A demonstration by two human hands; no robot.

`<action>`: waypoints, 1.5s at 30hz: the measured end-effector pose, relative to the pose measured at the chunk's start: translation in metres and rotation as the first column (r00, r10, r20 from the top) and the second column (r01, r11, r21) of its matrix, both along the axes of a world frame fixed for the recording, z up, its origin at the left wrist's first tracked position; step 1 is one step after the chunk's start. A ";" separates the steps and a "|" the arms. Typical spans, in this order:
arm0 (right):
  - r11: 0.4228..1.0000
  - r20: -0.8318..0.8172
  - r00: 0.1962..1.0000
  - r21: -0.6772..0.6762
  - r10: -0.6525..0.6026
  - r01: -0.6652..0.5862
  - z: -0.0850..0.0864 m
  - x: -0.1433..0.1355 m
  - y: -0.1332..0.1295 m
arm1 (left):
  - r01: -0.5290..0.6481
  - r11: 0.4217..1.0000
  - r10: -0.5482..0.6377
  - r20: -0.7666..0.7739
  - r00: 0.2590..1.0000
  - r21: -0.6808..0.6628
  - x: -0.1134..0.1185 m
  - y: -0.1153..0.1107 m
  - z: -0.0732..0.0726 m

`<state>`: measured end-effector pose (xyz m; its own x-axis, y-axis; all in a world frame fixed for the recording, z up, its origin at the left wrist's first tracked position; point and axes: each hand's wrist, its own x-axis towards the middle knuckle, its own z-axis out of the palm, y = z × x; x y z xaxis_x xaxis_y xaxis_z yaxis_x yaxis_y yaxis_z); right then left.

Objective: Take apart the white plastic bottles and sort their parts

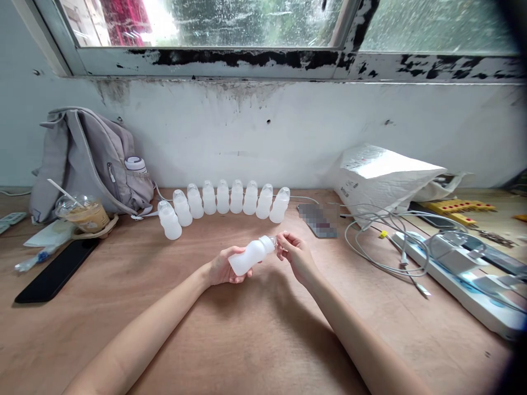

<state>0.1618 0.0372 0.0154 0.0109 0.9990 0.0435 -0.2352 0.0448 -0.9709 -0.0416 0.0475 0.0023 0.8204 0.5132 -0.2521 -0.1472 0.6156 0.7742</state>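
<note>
Above the middle of the table, my left hand (224,267) is closed around a frosted white baby bottle (247,258), which lies tilted with its top pointing up and to the right. My right hand (294,252) has its fingers pinched together at the clear teat end (273,241) of this bottle. The fingertips partly hide that end, so its exact shape is hard to make out. Behind both hands, several similar bottles (223,197) with clear domed tops stand upright in a curved row.
Left are a grey backpack (82,159), an iced drink cup (88,215) and a black phone (57,271). A pixelated phone (319,220) lies right of the row. Further right are a white bag (370,175), coiled cables (370,252) and a power strip (461,291).
</note>
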 end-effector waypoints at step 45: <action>0.983 -0.085 0.987 -0.113 0.134 -0.143 -0.001 0.002 0.001 | -0.001 1.000 0.001 -0.036 0.999 0.008 0.001 -0.002 0.000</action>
